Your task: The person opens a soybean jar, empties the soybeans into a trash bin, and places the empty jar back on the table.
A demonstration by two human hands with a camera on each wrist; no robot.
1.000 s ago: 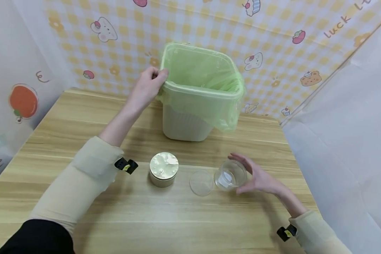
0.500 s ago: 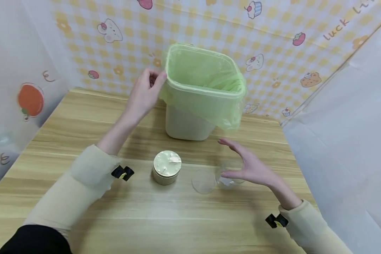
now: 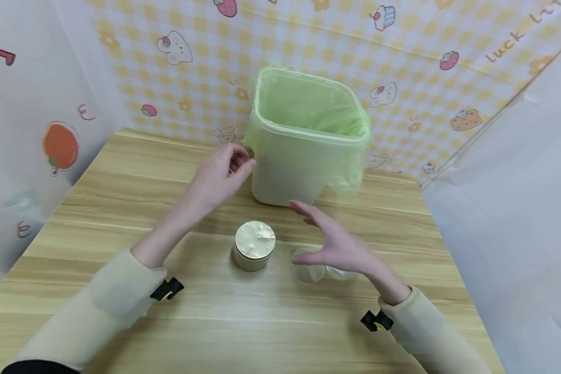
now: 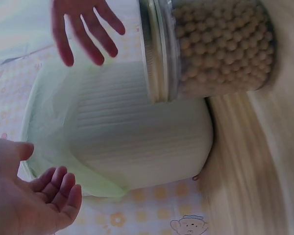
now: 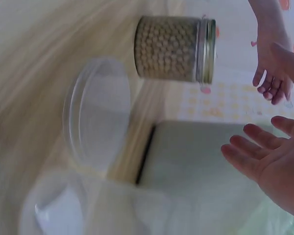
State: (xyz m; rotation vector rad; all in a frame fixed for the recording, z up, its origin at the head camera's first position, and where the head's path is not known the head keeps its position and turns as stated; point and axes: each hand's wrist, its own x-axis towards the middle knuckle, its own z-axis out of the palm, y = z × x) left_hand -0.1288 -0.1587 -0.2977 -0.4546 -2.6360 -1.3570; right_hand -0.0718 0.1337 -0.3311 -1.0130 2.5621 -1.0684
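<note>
A beige bin (image 3: 285, 184) lined with a green bag (image 3: 308, 130) stands at the back of the wooden table (image 3: 121, 176). My left hand (image 3: 229, 169) hovers just left of the bin with relaxed fingers, holding nothing; the left wrist view shows its palm (image 4: 34, 200) empty. In front of the bin stands a glass jar of small tan balls with a gold lid (image 3: 254, 244). My right hand (image 3: 324, 236) is spread open in the air right of that jar, over a clear round lid (image 3: 304, 271) and a clear empty jar (image 3: 340, 274), which it partly hides.
Patterned yellow-check sheets wall in the back, with white sheets at the left and right sides. The table's right edge runs close to the right sheet. In the right wrist view the clear lid (image 5: 95, 112) lies between the filled jar (image 5: 174, 49) and the empty jar (image 5: 63, 210).
My left hand has let go of the bag's rim and dropped lower beside the bin. My right hand has left the clear jar and moved left and up.
</note>
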